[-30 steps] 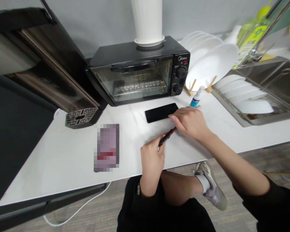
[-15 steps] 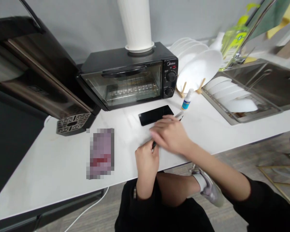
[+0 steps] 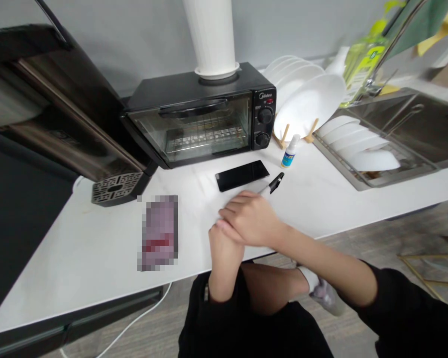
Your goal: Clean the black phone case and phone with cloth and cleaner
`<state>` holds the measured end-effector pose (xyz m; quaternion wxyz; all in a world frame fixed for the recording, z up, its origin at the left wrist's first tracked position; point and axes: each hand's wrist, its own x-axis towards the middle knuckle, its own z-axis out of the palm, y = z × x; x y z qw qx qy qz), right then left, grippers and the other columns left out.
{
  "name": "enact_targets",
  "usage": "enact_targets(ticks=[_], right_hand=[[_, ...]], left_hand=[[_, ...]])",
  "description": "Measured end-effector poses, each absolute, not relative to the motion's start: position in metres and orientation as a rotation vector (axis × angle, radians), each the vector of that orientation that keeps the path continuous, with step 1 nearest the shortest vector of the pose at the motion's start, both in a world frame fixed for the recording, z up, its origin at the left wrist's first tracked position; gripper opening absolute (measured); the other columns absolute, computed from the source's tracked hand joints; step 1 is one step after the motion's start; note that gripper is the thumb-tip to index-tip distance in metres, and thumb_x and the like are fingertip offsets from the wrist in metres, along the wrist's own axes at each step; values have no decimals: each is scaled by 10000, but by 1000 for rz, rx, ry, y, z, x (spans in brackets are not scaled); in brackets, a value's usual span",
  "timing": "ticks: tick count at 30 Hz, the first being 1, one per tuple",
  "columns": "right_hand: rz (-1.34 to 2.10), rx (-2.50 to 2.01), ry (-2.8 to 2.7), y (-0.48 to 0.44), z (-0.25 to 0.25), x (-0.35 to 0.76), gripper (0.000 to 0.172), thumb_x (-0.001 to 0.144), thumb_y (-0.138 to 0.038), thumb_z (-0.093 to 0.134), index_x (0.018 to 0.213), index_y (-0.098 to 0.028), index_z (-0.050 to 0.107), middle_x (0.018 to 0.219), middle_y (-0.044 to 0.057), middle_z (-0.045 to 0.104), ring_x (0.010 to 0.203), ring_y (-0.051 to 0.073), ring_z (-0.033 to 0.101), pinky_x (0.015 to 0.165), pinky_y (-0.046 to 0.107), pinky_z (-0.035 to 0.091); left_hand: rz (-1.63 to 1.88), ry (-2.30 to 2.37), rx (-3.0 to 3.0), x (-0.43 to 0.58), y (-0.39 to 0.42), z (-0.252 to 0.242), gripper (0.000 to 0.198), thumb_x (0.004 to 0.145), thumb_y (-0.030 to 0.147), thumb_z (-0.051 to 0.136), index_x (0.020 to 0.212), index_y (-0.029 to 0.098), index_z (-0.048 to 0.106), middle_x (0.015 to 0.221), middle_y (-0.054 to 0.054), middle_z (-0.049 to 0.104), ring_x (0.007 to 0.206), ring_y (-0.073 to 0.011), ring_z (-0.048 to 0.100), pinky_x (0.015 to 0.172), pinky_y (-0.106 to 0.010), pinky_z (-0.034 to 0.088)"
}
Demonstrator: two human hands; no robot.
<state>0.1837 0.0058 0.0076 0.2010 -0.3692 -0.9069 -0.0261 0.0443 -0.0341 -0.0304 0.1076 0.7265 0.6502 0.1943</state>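
Pen-like thing (image 3: 277,183) pokes out past the right hand (image 3: 248,219), which curls over the left hand (image 3: 224,248). Fingers are mostly hidden, so can't tell how closed either grip is or what's in it. Just beyond: black phone (image 3: 242,175), small white-topped bottle (image 3: 290,151), then a toaster oven (image 3: 205,117).

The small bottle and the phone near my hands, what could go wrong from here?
The small bottle stands upright near the black end of the pen-like tool, so a sweep of the right hand could knock it over. That tool juts out past the right hand close to the phone, so a slip might scratch it. Whether a hand grips the tool is hidden.
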Motion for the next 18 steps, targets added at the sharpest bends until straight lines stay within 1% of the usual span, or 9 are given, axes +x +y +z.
enact_targets(ticks=[2, 5, 6, 8, 10, 12, 14, 16, 18], right_hand=[[-83, -1193, -2466, 14, 7, 199, 484, 1077, -347, 392, 810, -162, 751, 816, 85, 762, 771, 222, 657, 782, 388, 404], [-116, -1413, -2275, 23, 6, 222, 466, 1046, -232, 356, 874, -136, 778, 890, 123, 784, 853, 246, 676, 853, 408, 414], [-115, -1398, -2263, 21, 6, 221, 454, 1035, -218, 361, 871, -141, 777, 885, 118, 785, 861, 246, 677, 882, 412, 416], [-86, -1252, -2332, 11, 4, 207, 410, 1020, -233, 400, 823, -168, 755, 831, 83, 773, 839, 234, 671, 916, 407, 417], [-54, -1064, -2454, 2, 4, 192, 375, 1021, -288, 432, 820, -182, 731, 788, 54, 748, 779, 221, 652, 865, 391, 430], [-38, -1046, -2508, 2, 6, 191, 389, 1034, -301, 415, 838, -179, 728, 793, 53, 744, 757, 220, 648, 810, 386, 429], [-55, -1220, -2459, 12, 8, 206, 434, 1045, -279, 376, 848, -162, 744, 831, 82, 762, 777, 235, 663, 790, 394, 422], [-94, -1404, -2329, 20, 9, 219, 465, 1046, -246, 351, 864, -141, 766, 878, 115, 780, 816, 247, 679, 822, 402, 425], [-101, -1379, -2301, 18, 8, 215, 450, 1036, -226, 369, 836, -148, 764, 866, 106, 783, 827, 240, 682, 879, 404, 426]], left_hand=[[657, 1838, 2081, 45, -36, -28, 256, 940, 105, 571, 1016, 179, 804, 833, -76, 804, 709, -194, 732, 665, -255, 481], [833, 1695, 1952, 46, -39, -24, 289, 999, 194, 569, 1190, 259, 775, 985, -47, 830, 770, -177, 750, 722, -251, 487], [847, 1691, 1939, 47, -39, -23, 290, 995, 185, 563, 1172, 257, 781, 985, -53, 830, 771, -182, 750, 723, -258, 484], [785, 1746, 1971, 45, -39, -24, 280, 940, 105, 552, 991, 201, 810, 865, -83, 814, 728, -204, 737, 692, -272, 468], [697, 1794, 2013, 43, -38, -26, 265, 862, 45, 556, 764, 160, 773, 720, -103, 766, 670, -221, 715, 649, -280, 449], [686, 1779, 2022, 41, -38, -28, 261, 854, 45, 558, 719, 157, 751, 699, -99, 756, 661, -218, 711, 638, -276, 448], [787, 1710, 1984, 42, -39, -27, 254, 927, 106, 554, 915, 181, 796, 833, -81, 805, 723, -200, 734, 690, -262, 478], [879, 1647, 1939, 45, -39, -26, 277, 992, 188, 548, 1126, 239, 785, 967, -56, 827, 778, -181, 749, 737, -251, 495], [851, 1689, 1945, 47, -38, -26, 265, 989, 202, 562, 1135, 237, 781, 950, -58, 826, 770, -185, 746, 726, -253, 491]])
